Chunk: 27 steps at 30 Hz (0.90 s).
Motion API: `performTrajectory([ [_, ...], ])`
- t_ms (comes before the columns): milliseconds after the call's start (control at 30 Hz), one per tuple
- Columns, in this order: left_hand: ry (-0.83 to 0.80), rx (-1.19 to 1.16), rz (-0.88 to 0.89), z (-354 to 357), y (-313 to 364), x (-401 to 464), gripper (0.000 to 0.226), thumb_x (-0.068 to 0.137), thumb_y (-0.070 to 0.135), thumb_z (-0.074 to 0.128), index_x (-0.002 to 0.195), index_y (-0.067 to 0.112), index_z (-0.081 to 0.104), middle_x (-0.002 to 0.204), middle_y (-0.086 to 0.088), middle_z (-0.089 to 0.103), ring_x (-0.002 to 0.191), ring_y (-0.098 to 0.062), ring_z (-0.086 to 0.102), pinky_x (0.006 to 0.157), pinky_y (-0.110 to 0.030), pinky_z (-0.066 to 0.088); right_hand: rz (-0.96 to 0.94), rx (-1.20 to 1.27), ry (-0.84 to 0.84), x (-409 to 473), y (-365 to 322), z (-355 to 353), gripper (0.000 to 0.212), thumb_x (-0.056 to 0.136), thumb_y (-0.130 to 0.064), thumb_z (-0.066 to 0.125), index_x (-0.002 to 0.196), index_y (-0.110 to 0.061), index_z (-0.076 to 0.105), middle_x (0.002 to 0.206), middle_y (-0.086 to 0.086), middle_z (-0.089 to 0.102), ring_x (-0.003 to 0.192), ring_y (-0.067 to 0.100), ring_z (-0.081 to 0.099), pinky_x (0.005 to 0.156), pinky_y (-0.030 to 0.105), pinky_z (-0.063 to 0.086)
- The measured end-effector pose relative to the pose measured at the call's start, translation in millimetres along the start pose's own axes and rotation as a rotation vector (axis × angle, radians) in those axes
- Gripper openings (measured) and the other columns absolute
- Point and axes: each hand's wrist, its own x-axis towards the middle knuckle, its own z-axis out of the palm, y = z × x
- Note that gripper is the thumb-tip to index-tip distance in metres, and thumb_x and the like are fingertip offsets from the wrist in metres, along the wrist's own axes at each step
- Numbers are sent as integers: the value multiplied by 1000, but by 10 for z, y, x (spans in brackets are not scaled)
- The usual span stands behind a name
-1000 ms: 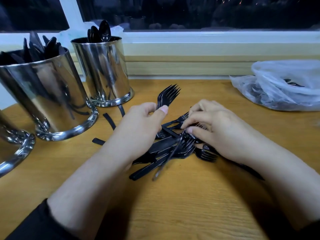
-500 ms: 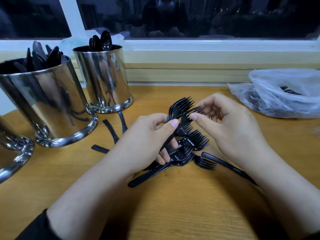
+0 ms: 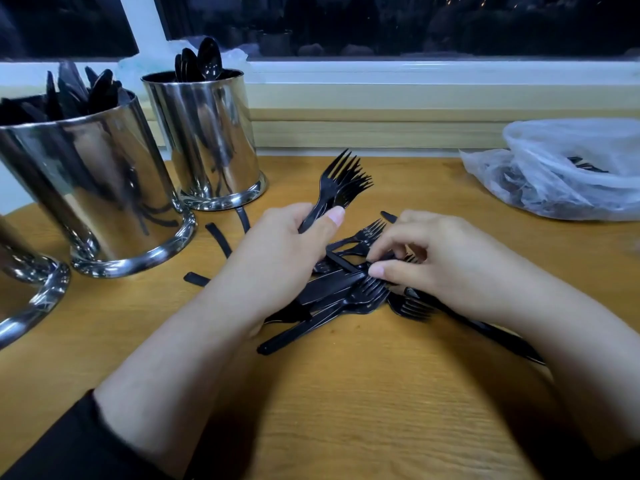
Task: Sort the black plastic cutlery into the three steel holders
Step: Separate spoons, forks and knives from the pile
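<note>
forks (image 3: pixel 341 183) bunched tines-up in left hand (image 3: pixel 277 252) (one drop into a holder), right hand (image 3: pixel 426 261) pinching another from pile (image 3: pixel 343 292).

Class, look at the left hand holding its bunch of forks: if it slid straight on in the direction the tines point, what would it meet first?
The left hand aims the forks up and away toward the window. Bare wooden table lies ahead, then probably the pale wooden ledge under the window. The spoon holder sits off to the left; depth is uncertain.
</note>
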Motion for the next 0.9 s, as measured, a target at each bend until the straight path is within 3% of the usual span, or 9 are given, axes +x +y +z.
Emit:
performTrajectory([
  [133, 5, -1, 5, 16, -7, 0, 51, 102, 54, 47, 114, 8, 65, 61, 6, 45, 42, -6, 33, 52, -33, 35, 23, -108, -117, 13, -25, 42, 17, 86, -52, 70, 102, -48, 66, 95, -15, 51, 83, -2, 49, 69, 17, 36],
  [267, 4, 30, 22, 15, -6, -7, 51, 102, 54, 48, 113, 7, 65, 64, 3, 44, 45, -7, 33, 49, -28, 32, 36, -107, -160, -2, -19, 12, 20, 83, -52, 73, 101, -47, 65, 98, -16, 52, 89, 0, 51, 80, 25, 44],
  [467, 16, 43, 32, 16, -10, -2, 52, 102, 54, 48, 110, 5, 66, 65, 1, 43, 47, -10, 33, 58, -35, 36, 21, -91, -223, -30, -27, -31, 24, 79, -56, 74, 99, -45, 66, 99, -20, 51, 90, -9, 48, 75, 18, 41],
  [633, 15, 59, 40, 20, -12, 1, 53, 102, 53, 49, 104, 2, 62, 68, -3, 42, 49, -12, 32, 53, -33, 31, 23, -154, -250, -26, -16, -23, 25, 80, -55, 75, 99, -45, 62, 99, -18, 50, 84, -15, 45, 65, 14, 32],
  [900, 13, 81, 40, 27, -3, 3, 53, 102, 53, 49, 104, 2, 62, 68, -3, 44, 51, -13, 35, 54, -33, 33, 55, -212, -264, -28, -27, -20, 28, 82, -56, 73, 104, -42, 64, 99, -18, 50, 86, -5, 48, 67, 14, 32],
])
